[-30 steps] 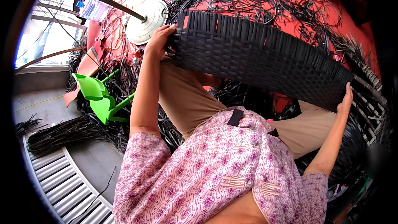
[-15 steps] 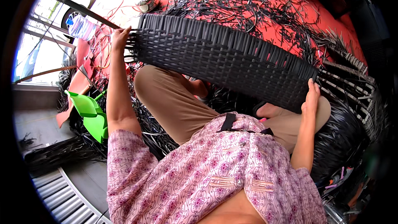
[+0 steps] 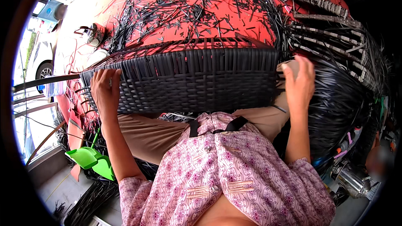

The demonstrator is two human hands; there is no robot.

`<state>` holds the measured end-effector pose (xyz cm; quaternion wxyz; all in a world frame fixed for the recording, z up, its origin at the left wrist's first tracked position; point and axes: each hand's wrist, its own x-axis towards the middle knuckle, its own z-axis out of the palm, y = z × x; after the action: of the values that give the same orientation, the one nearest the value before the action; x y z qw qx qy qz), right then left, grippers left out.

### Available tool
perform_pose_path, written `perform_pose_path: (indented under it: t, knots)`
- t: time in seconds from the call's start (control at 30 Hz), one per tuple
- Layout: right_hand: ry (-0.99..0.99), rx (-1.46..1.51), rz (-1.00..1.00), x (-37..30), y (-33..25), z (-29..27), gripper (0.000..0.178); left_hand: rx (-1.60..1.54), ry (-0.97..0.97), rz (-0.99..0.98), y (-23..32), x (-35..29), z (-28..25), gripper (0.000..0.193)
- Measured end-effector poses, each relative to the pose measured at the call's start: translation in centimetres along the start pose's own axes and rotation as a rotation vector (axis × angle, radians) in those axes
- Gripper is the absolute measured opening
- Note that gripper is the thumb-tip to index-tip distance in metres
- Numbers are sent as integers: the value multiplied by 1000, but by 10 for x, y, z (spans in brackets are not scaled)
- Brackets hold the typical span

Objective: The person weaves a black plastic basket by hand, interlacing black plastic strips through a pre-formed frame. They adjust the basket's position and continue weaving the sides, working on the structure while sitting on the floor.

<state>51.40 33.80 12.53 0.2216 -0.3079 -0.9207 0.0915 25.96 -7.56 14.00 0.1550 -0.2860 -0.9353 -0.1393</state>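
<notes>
A long black woven basket piece [image 3: 197,90] of flat strips lies across my lap, its tightly woven side facing me. Behind that side, open dark ribs show the red floor through them. My left hand [image 3: 106,90] grips the piece near its upper left corner, fingertips bent at the edge. Just off the right end, my right hand [image 3: 299,81] is raised with its fingers apart, holding nothing. A long dark strip [image 3: 48,82] sticks out leftward from the left end. Short loose strip ends show at both ends.
Cut black strips [image 3: 167,8] litter the red floor covering [image 3: 247,33]. At right are a bundle of black strips [image 3: 339,104] and a greyish woven frame [image 3: 331,37]. A kettle [image 3: 95,34] stands at far left. A green dustpan [image 3: 90,159] lies by my left elbow.
The woven piece has turned from a slant to nearly level and come down closer to me, its ribbed far side now showing. My right hand has let go of its right end.
</notes>
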Motion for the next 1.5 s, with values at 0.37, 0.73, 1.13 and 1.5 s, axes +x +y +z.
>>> perform_pose_path:
  t: [0.37,0.73,1.13,1.5]
  knots:
    - [-504,293,-474,70,-33,41,54,-656,-742,392,157,98,79,50]
    - [-542,417,-314,67,-35,44,41,-661,-750,375,174,90,100,38]
    - [-265,437,-273,45,-41,48,36,-663,-431,432,180,70,89,33]
    - [-115,411,-279,44,-26,42,33,-625,-275,526,180,59,91,35]
